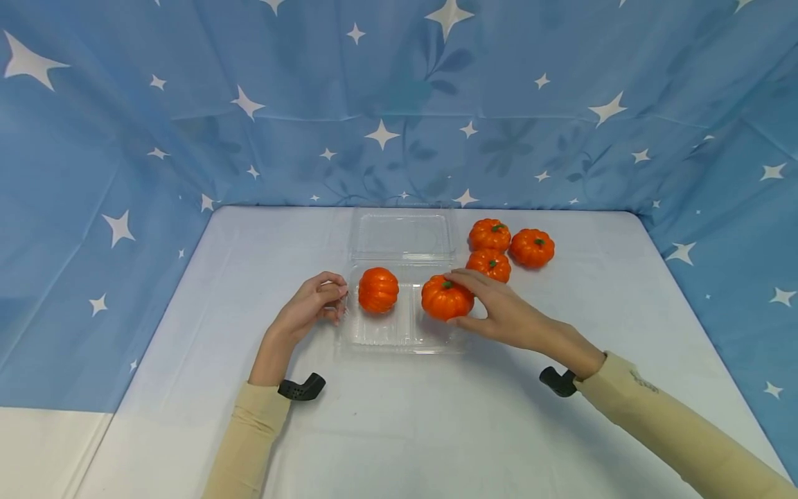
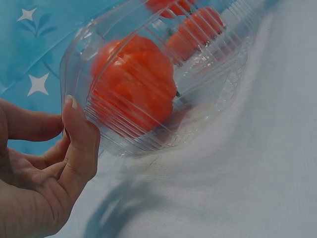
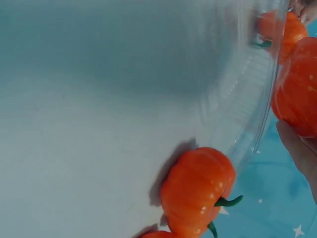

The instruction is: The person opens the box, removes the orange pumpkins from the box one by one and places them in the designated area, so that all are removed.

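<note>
A clear plastic clamshell box (image 1: 377, 337) lies with its lid (image 1: 404, 235) folded back. One small orange pumpkin (image 1: 377, 290) sits on its side in the left part of the box. My left hand (image 1: 312, 305) pinches the box's left rim between thumb and fingers, as the left wrist view shows. Over the right part of the box, my right hand (image 1: 499, 312) grips a second pumpkin (image 1: 444, 299), thumb in front and fingers behind, green stem up. In the right wrist view that pumpkin (image 3: 299, 89) is at the box's rim, partly cut off by the frame.
Three more pumpkins stand close together behind my right hand: one at the back (image 1: 489, 235), one at the right (image 1: 533, 248) and one nearest the box (image 1: 489, 265). A white cloth (image 1: 386, 430) covers the table. Blue star-printed curtains (image 1: 399, 104) hang behind and at the sides.
</note>
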The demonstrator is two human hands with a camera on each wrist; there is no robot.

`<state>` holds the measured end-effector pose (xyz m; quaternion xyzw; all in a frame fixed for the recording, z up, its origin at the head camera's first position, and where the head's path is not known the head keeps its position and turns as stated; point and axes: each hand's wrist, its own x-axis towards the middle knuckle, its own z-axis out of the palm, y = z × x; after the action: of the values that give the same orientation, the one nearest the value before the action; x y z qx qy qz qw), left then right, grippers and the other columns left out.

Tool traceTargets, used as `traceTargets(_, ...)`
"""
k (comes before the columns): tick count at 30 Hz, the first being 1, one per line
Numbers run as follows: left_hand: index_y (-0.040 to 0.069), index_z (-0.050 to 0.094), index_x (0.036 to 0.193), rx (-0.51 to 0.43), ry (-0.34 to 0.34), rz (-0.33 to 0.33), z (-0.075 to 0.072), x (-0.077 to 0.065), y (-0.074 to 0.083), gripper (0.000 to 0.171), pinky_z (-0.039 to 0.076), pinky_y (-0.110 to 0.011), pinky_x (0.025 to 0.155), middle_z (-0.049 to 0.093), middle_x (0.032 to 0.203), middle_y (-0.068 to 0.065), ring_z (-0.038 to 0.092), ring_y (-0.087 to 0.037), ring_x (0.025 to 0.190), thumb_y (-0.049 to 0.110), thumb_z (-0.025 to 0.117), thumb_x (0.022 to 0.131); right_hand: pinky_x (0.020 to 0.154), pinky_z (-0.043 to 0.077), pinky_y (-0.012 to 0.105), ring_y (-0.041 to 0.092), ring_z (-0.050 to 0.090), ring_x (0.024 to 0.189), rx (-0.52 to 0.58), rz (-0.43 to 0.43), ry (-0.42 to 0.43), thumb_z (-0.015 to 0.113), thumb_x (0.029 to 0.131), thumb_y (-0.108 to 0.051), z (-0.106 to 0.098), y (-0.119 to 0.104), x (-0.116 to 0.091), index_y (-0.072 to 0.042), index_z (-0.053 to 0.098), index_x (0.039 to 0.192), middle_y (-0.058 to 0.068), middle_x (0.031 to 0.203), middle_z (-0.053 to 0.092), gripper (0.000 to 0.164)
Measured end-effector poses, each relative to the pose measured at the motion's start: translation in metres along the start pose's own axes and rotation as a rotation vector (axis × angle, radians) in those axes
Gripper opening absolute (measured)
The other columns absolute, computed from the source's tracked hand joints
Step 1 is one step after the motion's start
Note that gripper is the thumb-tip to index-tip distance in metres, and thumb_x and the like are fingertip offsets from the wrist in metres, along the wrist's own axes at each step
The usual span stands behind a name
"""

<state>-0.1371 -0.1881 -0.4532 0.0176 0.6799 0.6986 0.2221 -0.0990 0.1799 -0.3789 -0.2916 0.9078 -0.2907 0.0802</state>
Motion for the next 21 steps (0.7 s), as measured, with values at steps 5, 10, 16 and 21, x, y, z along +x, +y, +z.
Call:
traceTargets(5, -0.001, 0.048, 0.120, -0.005, -0.003, -0.003, -0.001, 0.000, 0.000, 0.019, 0.053, -0.025, 0.054, 0.061, 0.075, -0.003, 0.056, -0.014, 0.060, 0.008, 0.053, 0.105, 0.107, 0.049, 0.057, 0.039, 0.049, 0.140, -0.035, -0.004, 0.049, 0.082, 0.088, -0.022, -0.002, 0.005, -0.004, -0.006, 0.045, 0.152, 0.017, 0.153, 0.049, 0.075)
traceTargets(10, 0.000, 0.047, 0.120, -0.007, -0.013, -0.016, 0.000, -0.001, -0.002, 0.019, 0.053, -0.026, 0.055, 0.060, 0.075, -0.004, 0.056, -0.015, 0.061, 0.009, 0.053, 0.105, 0.106, 0.050, 0.055, 0.040, 0.048, 0.141, -0.074, -0.015, 0.101, 0.084, 0.087, -0.020, -0.004, 0.012, -0.009, -0.004, 0.045, 0.151, 0.020, 0.153, 0.047, 0.076)
traceTargets(16, -0.001, 0.046, 0.121, -0.011, -0.012, -0.001, 0.000, 0.000, -0.001, 0.020, 0.054, -0.025, 0.055, 0.060, 0.075, -0.003, 0.056, -0.014, 0.061, 0.009, 0.053, 0.105, 0.107, 0.048, 0.057, 0.041, 0.047, 0.140, -0.131, -0.034, 0.182, 0.084, 0.085, -0.013, -0.011, 0.021, -0.015, -0.002, 0.045, 0.150, 0.021, 0.154, 0.046, 0.076)
traceTargets(21, -0.001, 0.046, 0.121, -0.009, -0.013, -0.001, -0.001, 0.001, -0.001, 0.020, 0.054, -0.024, 0.055, 0.060, 0.076, -0.002, 0.056, -0.013, 0.062, 0.007, 0.052, 0.105, 0.103, 0.050, 0.059, 0.044, 0.049, 0.137, -0.167, -0.030, 0.246, 0.084, 0.084, -0.010, -0.016, 0.028, -0.022, 0.001, 0.047, 0.148, 0.023, 0.151, 0.047, 0.075)
